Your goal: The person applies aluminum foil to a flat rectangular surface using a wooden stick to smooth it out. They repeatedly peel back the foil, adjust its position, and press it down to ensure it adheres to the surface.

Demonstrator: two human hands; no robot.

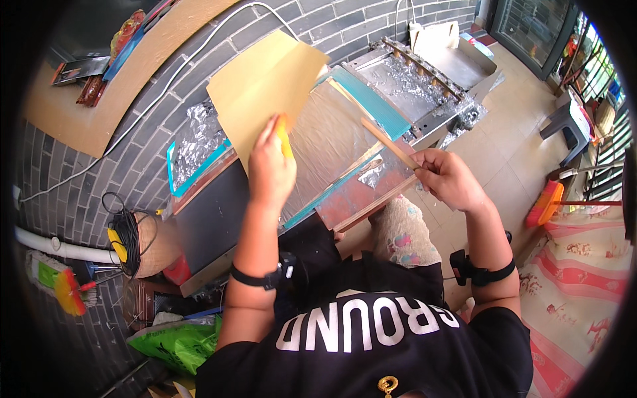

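My left hand (272, 164) grips the lower edge of a stiff tan sheet (264, 84), raised over the left part of the worktable. A yellow object (284, 137) shows between that hand's fingers; its kind cannot be told. Between the thumb and fingers of my right hand (440, 174) is the end of a flat wooden stick (388, 143), pointing up and left over the board. Below the hands lies a brownish translucent sheet (323, 129) on a teal ribbed board (380, 107), with pale strips along its edges. Crumpled foil (371, 173) lies by its near edge.
A metal machine (408, 74) with foil scraps stands at the back right. Left of the tan sheet, more foil (194, 142) lies in a blue-edged tray (201, 174). A black cable coil (127, 239) hangs at the left. A grey stool (572, 122) and orange broom (545, 203) stand right.
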